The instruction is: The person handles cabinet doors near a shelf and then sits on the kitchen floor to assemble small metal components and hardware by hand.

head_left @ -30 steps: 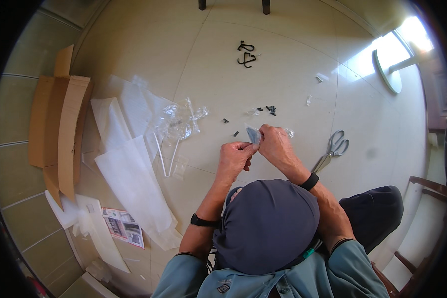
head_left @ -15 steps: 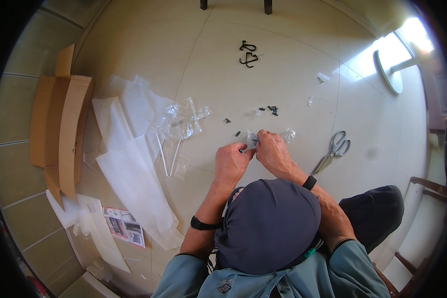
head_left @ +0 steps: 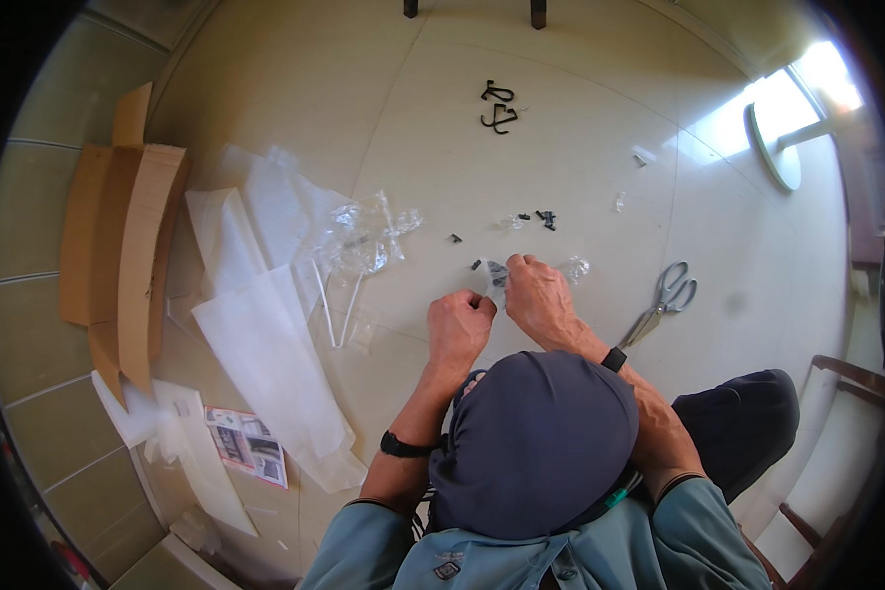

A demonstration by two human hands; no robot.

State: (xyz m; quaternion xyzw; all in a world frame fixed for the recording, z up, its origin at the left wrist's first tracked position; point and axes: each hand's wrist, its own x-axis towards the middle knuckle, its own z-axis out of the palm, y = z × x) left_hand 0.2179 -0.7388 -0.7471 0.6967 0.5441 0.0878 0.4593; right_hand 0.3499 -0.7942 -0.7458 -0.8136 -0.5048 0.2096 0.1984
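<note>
Between my hands is a small clear plastic bag [head_left: 497,279] with dark pieces inside. My right hand [head_left: 538,297] is closed, its fingertips pinching the bag's right side. My left hand [head_left: 459,324] is closed too, thumb against curled fingers at the bag's lower left edge. Just beyond the bag lies a small black part [head_left: 476,264], and another black piece [head_left: 456,238] rests farther off. A little cluster of black parts [head_left: 547,220] sits beyond my right hand, beside a crumpled clear wrapper [head_left: 511,222]. To the right of my right hand is another crumpled wrapper [head_left: 577,266].
Grey-handled scissors [head_left: 671,293] lie at right. Black hooks [head_left: 499,118] lie far ahead. Leftward are white foam sheets [head_left: 270,354], crumpled clear plastic [head_left: 369,241], thin white rods [head_left: 339,320], a printed sheet [head_left: 248,447] and an open cardboard box [head_left: 147,246]. A round-based stand [head_left: 772,147] is far right.
My left hand has drawn slightly down and away from my right fingertips. More of the plastic bag shows between the hands. The loose parts on the floor look unmoved.
</note>
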